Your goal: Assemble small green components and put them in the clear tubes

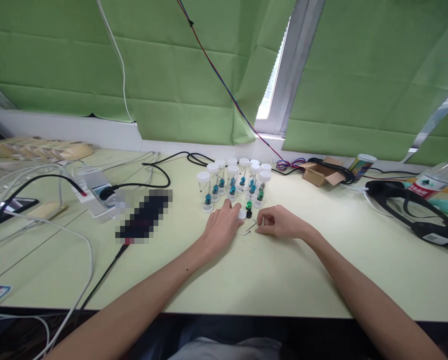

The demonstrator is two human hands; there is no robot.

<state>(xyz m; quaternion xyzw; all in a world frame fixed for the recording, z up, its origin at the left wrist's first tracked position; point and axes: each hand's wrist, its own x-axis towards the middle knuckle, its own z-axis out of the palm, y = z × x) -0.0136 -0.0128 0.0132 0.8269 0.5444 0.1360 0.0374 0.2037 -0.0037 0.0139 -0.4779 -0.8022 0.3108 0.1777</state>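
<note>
Green-and-black piece (pixel 249 206) stands on the table (pixel 276 280) between two low hands.
The left hand (pixel 223 220) lies against a white cap (pixel 241 215), perhaps to steady it, though its grip is unclear; the right hand (pixel 278 221) curls near a thin metal rod (pixel 250 245), and whether it pinches anything I cannot tell. Capped vials (pixel 232 186) crowd just behind, probably grouped for working room, blocking reach backward.

Table (pixel 284 290): pale.
Vials (pixel 232 181): stand clustered at twelve o'clock.
Rod (pixel 251 245): lies at six from the vials.
Box (pixel 314 178): sits open at two.
Headgear (pixel 422 230): lies at three.
Power strip (pixel 92 202): lies at ten.
</note>
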